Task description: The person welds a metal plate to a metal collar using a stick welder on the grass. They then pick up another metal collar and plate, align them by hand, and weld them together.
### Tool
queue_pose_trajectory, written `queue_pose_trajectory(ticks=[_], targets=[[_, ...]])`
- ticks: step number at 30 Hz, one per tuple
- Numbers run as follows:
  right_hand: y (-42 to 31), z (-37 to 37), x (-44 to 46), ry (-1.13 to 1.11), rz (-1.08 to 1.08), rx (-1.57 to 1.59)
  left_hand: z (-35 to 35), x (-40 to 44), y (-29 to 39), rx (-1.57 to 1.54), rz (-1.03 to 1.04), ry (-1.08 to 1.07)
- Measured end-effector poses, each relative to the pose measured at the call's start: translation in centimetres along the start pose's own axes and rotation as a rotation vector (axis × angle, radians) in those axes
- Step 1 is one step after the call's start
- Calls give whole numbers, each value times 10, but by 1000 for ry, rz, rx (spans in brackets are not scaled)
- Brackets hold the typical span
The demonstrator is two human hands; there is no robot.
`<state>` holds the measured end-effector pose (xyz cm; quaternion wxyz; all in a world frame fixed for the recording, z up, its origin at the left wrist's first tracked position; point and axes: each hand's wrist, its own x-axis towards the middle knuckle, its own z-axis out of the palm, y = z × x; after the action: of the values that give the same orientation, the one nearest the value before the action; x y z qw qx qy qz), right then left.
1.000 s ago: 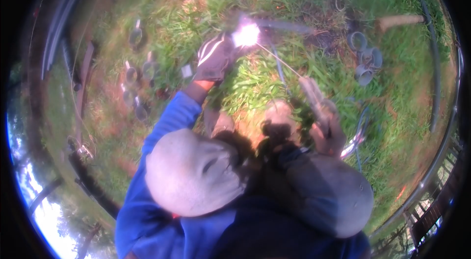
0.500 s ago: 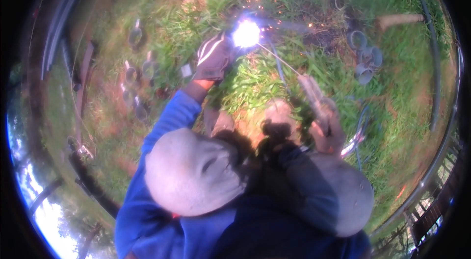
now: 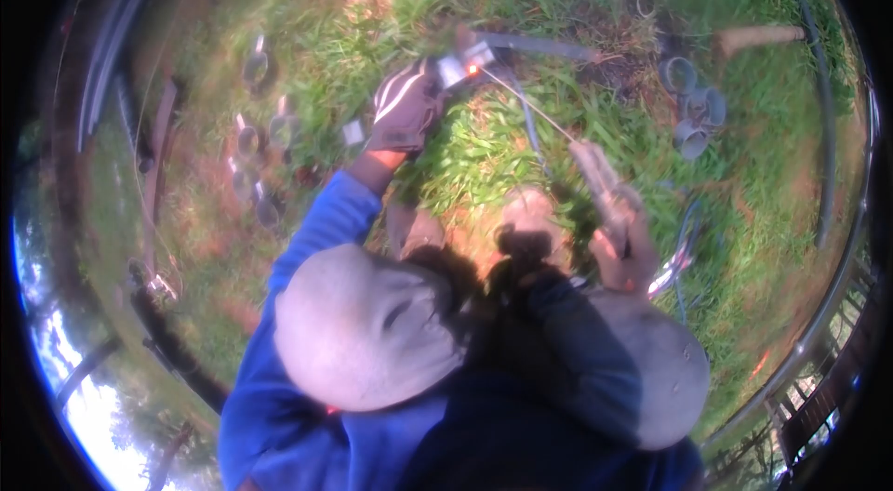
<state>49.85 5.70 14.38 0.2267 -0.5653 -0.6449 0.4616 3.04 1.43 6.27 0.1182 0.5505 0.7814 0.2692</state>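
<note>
Patchy green grass (image 3: 577,110); dark striped glove (image 3: 406,108) beside glowing rod tip (image 3: 474,69).

Wood pc (image 3: 760,41) (R) nr pipe (image 3: 827,138)

L hand (image 3: 406,108) (gloved) reaches fwd, R hand (image 3: 628,245) curled closer in.

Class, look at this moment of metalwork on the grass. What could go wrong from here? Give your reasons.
The gloved left hand is close to the glowing red spot and could get burned.

The thin rod has its tip by that spot, so it might stick to the metal.

Grass lies around the hot work and might scorch.
</note>
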Motion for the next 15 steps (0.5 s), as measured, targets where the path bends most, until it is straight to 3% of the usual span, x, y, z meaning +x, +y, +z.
queue_pose_trajectory(ticks=[6,9,12,13,15], targets=[[-12,-2,2,-54,-141,-110,-3,0,2,58,29,-33],[-10,-2,3,-86,-217,-158,1,0,3,-468,-197,-60],[-10,-3,3,-84,-233,-165,-4,0,3,-128,98,-28],[-10,-3,3,-88,-230,-162,11,-3,-10,-128,97,-29],[-10,-3,3,-92,-218,-138,37,-9,-30,-411,2,59]])
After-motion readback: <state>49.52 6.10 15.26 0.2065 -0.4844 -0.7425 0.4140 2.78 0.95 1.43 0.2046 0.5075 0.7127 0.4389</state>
